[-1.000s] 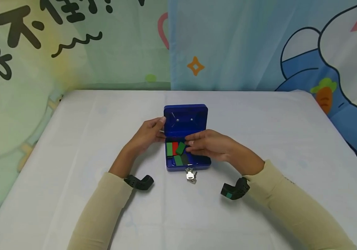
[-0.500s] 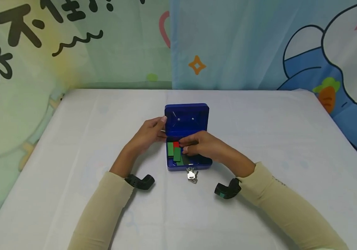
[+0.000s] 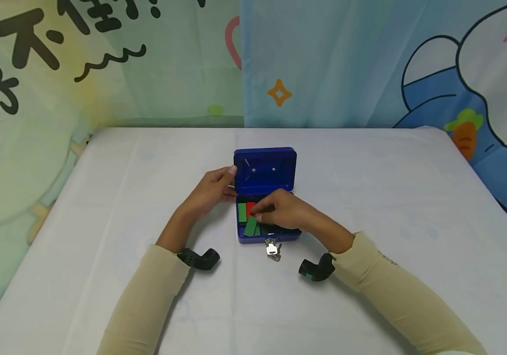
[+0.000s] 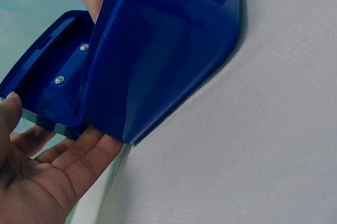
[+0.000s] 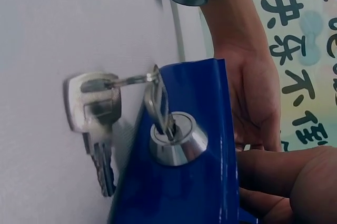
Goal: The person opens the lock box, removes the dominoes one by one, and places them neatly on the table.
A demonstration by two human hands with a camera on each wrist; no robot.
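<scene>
A small blue metal cash box [image 3: 249,240] stands with its lid [image 3: 264,170] raised. My left hand [image 3: 212,186] holds the lid at its left edge; in the left wrist view the thumb lies at the rim and the other fingers go behind. My right hand [image 3: 286,209] reaches into the box, index finger and thumb close together over the blocks. Under the index fingertip lies a red block [image 3: 250,207], beside an upright green block [image 3: 242,213]. Nearer the front is a slanted green block [image 3: 250,227]. I cannot tell whether the right fingers pinch a block.
Keys [image 3: 273,249] hang from the lock [image 5: 179,140] on the box's front wall. White cloth [image 3: 169,315] covers the table, and printed curtains [image 3: 324,64] hang behind its far edge. Black wrist cameras [image 3: 317,268] sit on both wrists.
My right hand has moved left, deeper over the box, with the fingers drawn together. A green block has shifted toward the front and turned. My left hand stays at the lid.
</scene>
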